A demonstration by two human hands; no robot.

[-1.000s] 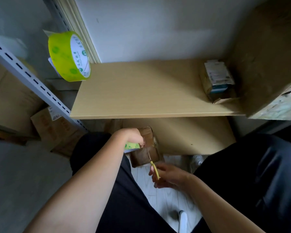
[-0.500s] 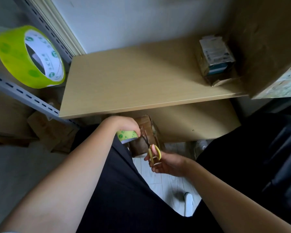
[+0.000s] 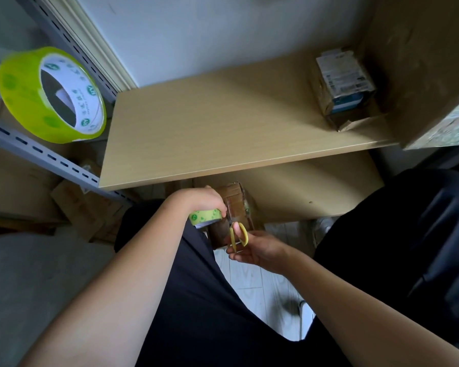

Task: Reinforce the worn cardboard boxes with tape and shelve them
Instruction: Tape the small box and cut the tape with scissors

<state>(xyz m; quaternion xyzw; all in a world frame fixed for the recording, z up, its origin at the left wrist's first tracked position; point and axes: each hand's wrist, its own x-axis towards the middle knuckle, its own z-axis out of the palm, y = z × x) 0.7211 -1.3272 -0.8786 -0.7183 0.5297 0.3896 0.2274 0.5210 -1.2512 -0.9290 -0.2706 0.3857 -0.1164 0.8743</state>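
Box (image 3: 233, 207) between tape (image 3: 206, 217), scissors (image 3: 239, 235).

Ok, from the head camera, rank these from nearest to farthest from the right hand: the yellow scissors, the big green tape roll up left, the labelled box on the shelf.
From the right hand:
1. Yellow scissors, held in it.
2. Labelled box, upper right on the shelf.
3. Big green tape roll, far upper left.

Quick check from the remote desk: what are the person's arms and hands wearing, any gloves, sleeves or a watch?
Nothing shows on them: the left hand and right hand are ungloved, both forearms bare up to the frame edge, with no sleeve, watch or ring visible. Dark black trousers cover the legs.
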